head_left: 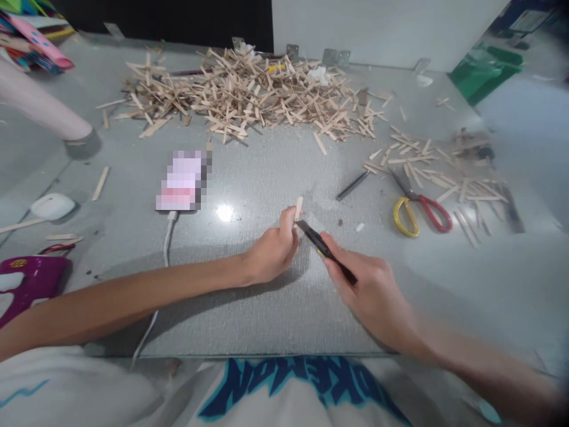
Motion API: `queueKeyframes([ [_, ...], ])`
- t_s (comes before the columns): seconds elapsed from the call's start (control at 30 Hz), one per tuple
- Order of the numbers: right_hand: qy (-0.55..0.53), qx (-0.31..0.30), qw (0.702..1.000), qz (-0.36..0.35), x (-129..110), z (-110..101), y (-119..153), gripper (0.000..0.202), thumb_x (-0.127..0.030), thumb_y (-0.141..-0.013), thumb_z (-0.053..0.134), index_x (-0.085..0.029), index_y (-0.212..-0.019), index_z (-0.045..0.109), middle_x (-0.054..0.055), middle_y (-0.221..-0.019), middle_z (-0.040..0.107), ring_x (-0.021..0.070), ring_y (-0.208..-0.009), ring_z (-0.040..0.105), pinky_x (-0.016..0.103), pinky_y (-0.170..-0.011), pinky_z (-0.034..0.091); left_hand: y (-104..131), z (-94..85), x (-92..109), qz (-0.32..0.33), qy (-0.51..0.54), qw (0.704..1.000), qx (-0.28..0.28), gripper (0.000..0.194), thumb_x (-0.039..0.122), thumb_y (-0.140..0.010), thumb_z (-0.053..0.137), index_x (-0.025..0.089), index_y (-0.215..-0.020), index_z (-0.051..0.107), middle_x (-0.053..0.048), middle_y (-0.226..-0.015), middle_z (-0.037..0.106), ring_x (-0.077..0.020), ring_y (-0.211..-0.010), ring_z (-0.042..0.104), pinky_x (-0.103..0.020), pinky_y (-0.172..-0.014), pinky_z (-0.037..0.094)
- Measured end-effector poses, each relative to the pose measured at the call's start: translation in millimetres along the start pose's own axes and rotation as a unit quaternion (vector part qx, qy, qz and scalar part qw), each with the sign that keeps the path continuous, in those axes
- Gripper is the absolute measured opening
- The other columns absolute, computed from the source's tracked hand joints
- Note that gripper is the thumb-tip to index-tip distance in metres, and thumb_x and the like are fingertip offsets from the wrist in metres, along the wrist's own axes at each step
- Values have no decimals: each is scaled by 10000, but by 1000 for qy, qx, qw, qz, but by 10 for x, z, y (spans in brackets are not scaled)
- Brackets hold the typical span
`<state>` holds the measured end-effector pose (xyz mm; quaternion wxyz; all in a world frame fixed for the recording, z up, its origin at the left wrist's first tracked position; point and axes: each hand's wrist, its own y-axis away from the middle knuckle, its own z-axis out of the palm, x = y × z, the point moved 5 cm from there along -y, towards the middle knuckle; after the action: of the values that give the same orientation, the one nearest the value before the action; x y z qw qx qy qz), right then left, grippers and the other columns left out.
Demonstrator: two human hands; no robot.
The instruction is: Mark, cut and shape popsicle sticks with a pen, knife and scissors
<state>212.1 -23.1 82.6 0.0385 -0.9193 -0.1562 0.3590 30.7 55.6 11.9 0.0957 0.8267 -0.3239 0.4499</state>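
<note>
Pinched in the fingers of my left hand (273, 252) is a small pale wooden stick (299, 207), its tip pointing up and away. My right hand (371, 284) is wrapped round a black utility knife (324, 246). The knife's blade reaches the lower end of the stick, close to my left fingertips. Both hands are over the middle of the grey table (258, 320).
A big heap of wooden pieces (249, 95) lies at the back. Right of my hands are a dark metal tool (352, 185), scissors (415, 198) and scattered sticks (413, 157). On the left are a phone (183, 181) with a white cable (167, 240) and a purple device (40, 281).
</note>
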Motion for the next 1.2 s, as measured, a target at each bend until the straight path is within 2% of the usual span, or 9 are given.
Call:
queueKeyframes([
  [0.2,-38,-29,997,67,102,-33,-79,438,-321,-1107,591,-199,-1496,752,-7,-765,738,128,-575,535,248,-548,466,-18,-2,-5,12,-42,999,19,395,222,-1138,362,119,-1507,265,75,-676,565,-111,-462,513,-211,-488,347],
  [0.4,-14,-23,1000,7,33,10,-91,490,-293,-1125,538,-103,-1551,685,31,-786,743,146,-633,598,276,-642,508,-8,5,-39,25,-44,998,24,420,220,-1108,428,131,-1491,281,94,-653,540,-111,-446,471,-211,-474,296],
  [0.57,-45,-29,998,45,110,29,-156,441,-280,-1091,592,-178,-1491,747,8,-803,790,120,-566,532,250,-589,478,-18,-11,-49,23,-30,999,26,407,184,-1107,408,145,-1490,275,83,-678,575,-118,-500,538,-215,-518,391],
  [0.73,-51,-33,997,54,96,-55,-191,440,-292,-1083,590,-168,-1471,758,47,-941,853,149,-644,638,268,-628,534,-49,-30,-33,-12,27,999,37,336,219,-1144,394,175,-1463,296,99,-650,566,-106,-482,537,-187,-495,397],
  [0.87,-38,17,997,68,34,-309,-129,439,-321,-1089,610,-198,-1486,752,27,-891,842,151,-607,645,277,-622,561,-87,-87,-64,-67,124,987,73,242,292,-1187,358,205,-1407,306,118,-620,562,-86,-397,471,-163,-427,367],
  [1.0,28,86,995,47,148,-446,-150,448,-367,-1108,601,-223,-1516,720,112,-1195,850,231,-835,775,361,-798,622,-108,-98,-65,-53,178,981,47,257,397,-1211,347,225,-1401,333,92,-671,634,-78,-395,495,-159,-420,409],
  [1.07,81,53,995,30,284,-335,-207,505,-361,-1122,572,-220,-1603,633,154,-1276,824,283,-944,794,402,-835,615,-101,-103,-57,-36,194,980,35,281,451,-1213,361,232,-1388,377,63,-727,686,-75,-427,539,-161,-447,444],
  [1.13,136,2,990,30,434,-185,-257,569,-336,-1132,545,-205,-1685,527,171,-1211,827,303,-925,791,410,-800,601,-86,-112,-46,-24,195,980,35,292,471,-1212,381,226,-1363,426,32,-776,732,-72,-453,573,-163,-475,467],
  [1.2,181,-46,982,36,544,-76,-284,568,-312,-1136,533,-189,-1690,513,170,-1154,821,305,-897,784,412,-789,593,-67,-129,-27,-8,165,985,46,278,447,-1215,389,217,-1354,463,2,-830,776,-72,-474,610,-167,-503,495],
])
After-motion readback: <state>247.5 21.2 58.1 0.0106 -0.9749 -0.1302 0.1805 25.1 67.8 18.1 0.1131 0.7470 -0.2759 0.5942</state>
